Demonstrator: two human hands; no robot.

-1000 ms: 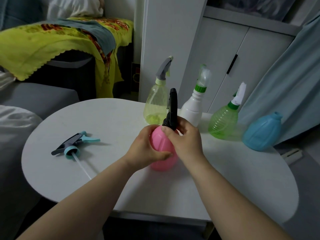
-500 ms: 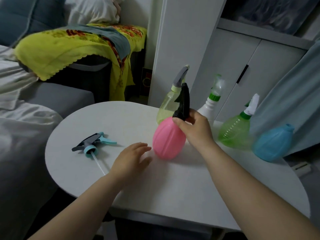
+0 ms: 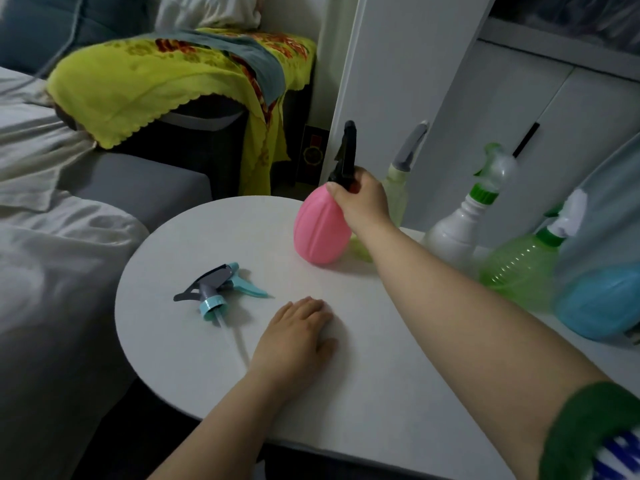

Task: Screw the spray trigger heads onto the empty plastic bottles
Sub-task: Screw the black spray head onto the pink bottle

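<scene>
A pink bottle (image 3: 320, 226) with a black trigger head (image 3: 347, 152) stands near the far edge of the round white table (image 3: 381, 375). My right hand (image 3: 363, 199) grips its neck just under the head. My left hand (image 3: 294, 337) rests flat on the table, holding nothing. A loose grey and teal trigger head (image 3: 216, 289) with a clear dip tube lies on the table to the left of that hand. A blue bottle (image 3: 599, 303) without a head stands at the right edge.
Behind the pink bottle stand a yellow-green bottle (image 3: 396, 192), a white bottle (image 3: 457, 230) and a green ribbed bottle (image 3: 523, 268), each with a trigger head on. A bed lies left, white cabinets behind. Bare tabletop spreads in front of me.
My left hand let go of the pink bottle and came down flat on the table. My right hand carried the pink bottle toward the far edge, beside the other bottles.
</scene>
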